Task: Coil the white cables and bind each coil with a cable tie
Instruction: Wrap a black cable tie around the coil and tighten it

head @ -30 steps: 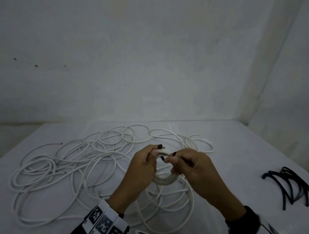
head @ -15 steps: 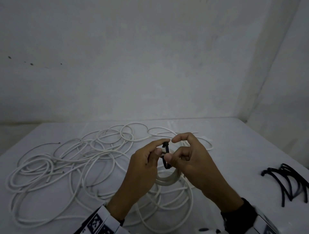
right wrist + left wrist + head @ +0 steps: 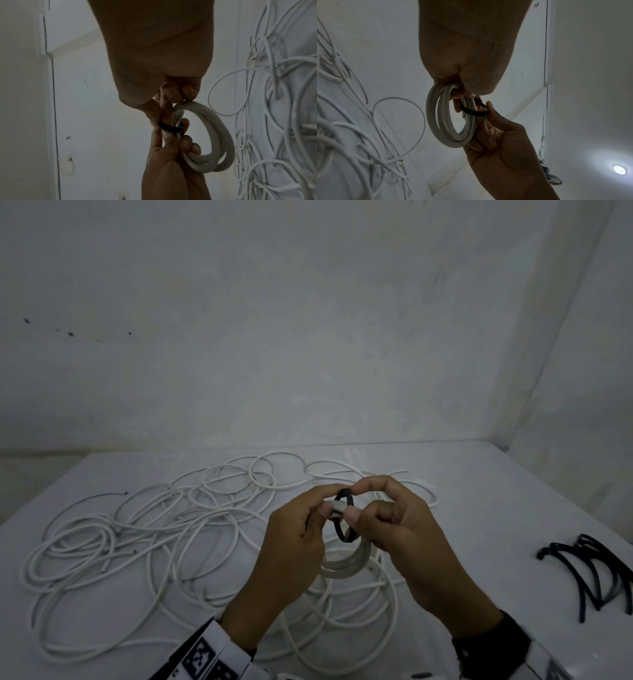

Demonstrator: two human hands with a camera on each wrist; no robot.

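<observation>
**Tie now looped around the coil**

Since a second ago the cable tie (image 3: 343, 517) went from short ends to a full loop around the coil (image 3: 346, 566). Your left hand (image 3: 294, 546) pinches coil and tie; your right hand (image 3: 400, 529) pinches the tie's top. Can't tell if the tie is locked; your fingers cover it. Loose white cables (image 3: 144, 529) sprawl left of the coil on the surface (image 3: 479, 481), spare black ties (image 3: 596, 570) well right.

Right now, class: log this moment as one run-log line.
step: binding coil | left hand: holds white coil | right hand: pinches black cable tie looped round coil | spare ties: on table, right
</observation>
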